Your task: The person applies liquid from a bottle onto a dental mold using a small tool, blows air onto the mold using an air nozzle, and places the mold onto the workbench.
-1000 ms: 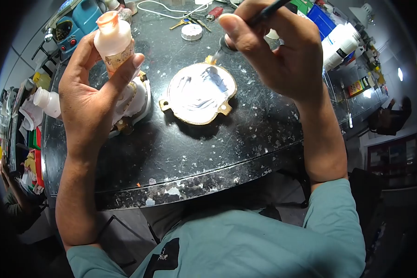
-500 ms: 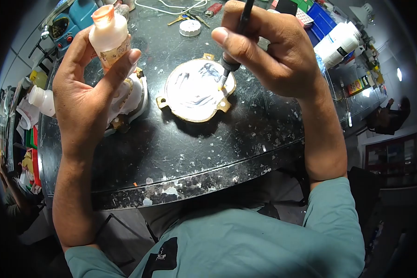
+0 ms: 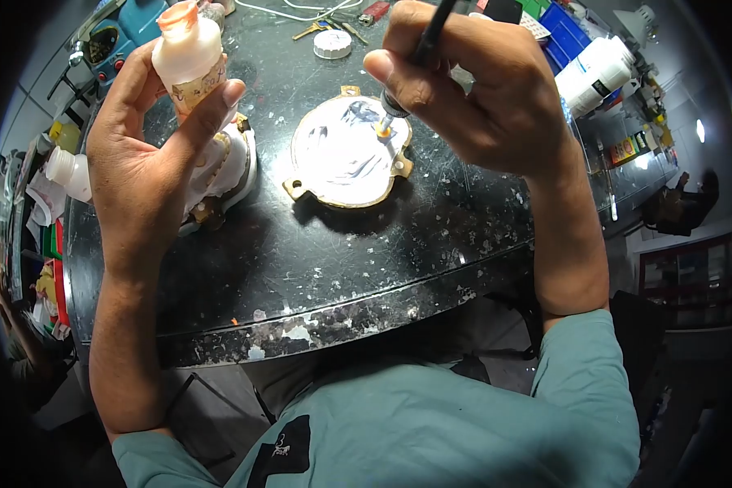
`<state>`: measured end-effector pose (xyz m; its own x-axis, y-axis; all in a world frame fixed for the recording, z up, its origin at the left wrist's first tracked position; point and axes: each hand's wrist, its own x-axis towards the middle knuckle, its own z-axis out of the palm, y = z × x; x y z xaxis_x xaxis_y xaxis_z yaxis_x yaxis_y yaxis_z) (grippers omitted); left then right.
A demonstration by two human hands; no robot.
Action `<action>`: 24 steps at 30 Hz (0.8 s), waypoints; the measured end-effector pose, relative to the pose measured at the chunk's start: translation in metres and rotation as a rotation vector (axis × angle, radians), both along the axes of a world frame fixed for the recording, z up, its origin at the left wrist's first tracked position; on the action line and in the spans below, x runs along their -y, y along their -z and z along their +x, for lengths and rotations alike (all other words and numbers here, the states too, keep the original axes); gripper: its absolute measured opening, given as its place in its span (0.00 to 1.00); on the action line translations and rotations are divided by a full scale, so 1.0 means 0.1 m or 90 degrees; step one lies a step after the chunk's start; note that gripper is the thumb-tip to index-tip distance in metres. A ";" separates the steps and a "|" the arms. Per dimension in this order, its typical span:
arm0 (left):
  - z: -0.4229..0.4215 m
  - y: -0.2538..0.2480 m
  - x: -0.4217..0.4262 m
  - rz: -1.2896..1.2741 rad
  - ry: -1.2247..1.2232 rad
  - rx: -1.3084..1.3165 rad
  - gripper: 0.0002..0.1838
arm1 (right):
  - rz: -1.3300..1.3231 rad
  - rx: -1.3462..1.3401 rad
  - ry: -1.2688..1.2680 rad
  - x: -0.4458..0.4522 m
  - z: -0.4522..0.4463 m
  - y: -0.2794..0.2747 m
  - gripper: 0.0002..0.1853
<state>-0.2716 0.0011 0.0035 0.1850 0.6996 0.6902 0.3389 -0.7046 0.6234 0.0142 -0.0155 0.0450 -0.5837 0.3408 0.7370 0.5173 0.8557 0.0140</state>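
Observation:
My left hand (image 3: pixel 142 179) grips a small whitish bottle (image 3: pixel 193 61) with an orange-stained open mouth and a worn label. In my right hand (image 3: pixel 496 102) is a brush (image 3: pixel 433 37) with a black handle, slanting down to the left. Its yellowish tip meets the white plaster surface of a round, brass-rimmed flask half (image 3: pixel 337 167) lying on the bench. Grey streaks mark that plaster. Behind my left hand stands another brass-edged flask part (image 3: pixel 228 175) holding white plaster, partly hidden by the hand and wrist.
The black, paint-spotted bench (image 3: pixel 317 268) ends in a curved front edge. A white cap (image 3: pixel 332 45), keys (image 3: pixel 307 30) and a white cable (image 3: pixel 301 11) lie at the back. A large white bottle (image 3: pixel 598 77) leans at right beside a blue bin (image 3: pixel 563 37). A small white bottle (image 3: pixel 69 173) lies at left.
The round flask half has turned slightly counterclockwise. The brush tip has shifted a little left and up over the plaster. My left hand and its bottle have moved slightly left.

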 end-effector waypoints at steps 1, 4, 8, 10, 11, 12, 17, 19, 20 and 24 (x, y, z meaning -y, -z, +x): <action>-0.01 -0.02 0.01 -0.018 0.002 -0.021 0.29 | -0.003 -0.017 -0.003 -0.02 0.00 0.00 0.03; -0.05 -0.04 0.03 -0.051 0.011 -0.058 0.33 | -0.036 -0.055 -0.031 -0.05 0.03 -0.02 0.05; -0.06 -0.04 0.03 -0.037 0.002 -0.061 0.34 | -0.111 -0.030 -0.017 -0.01 0.01 -0.04 0.05; -0.04 -0.03 0.03 -0.044 0.003 -0.060 0.34 | -0.095 -0.031 0.002 -0.01 0.01 -0.05 0.05; -0.04 -0.04 0.03 -0.050 0.005 -0.055 0.34 | -0.071 -0.036 0.005 -0.01 0.02 -0.04 0.05; -0.05 -0.05 0.04 -0.057 0.005 -0.052 0.34 | -0.047 -0.028 0.001 -0.06 0.03 -0.01 0.05; -0.04 -0.06 0.05 -0.042 0.004 -0.067 0.35 | -0.021 -0.056 -0.024 -0.12 0.01 0.01 0.04; -0.04 -0.06 0.05 -0.039 0.006 -0.064 0.35 | -0.131 -0.132 -0.046 -0.12 0.04 0.04 0.04; -0.03 -0.07 0.06 -0.034 -0.001 -0.068 0.35 | -0.178 -0.138 -0.035 -0.14 0.06 0.05 0.04; -0.04 -0.07 0.05 -0.034 -0.007 -0.075 0.34 | -0.245 -0.129 0.034 -0.18 0.10 0.07 0.06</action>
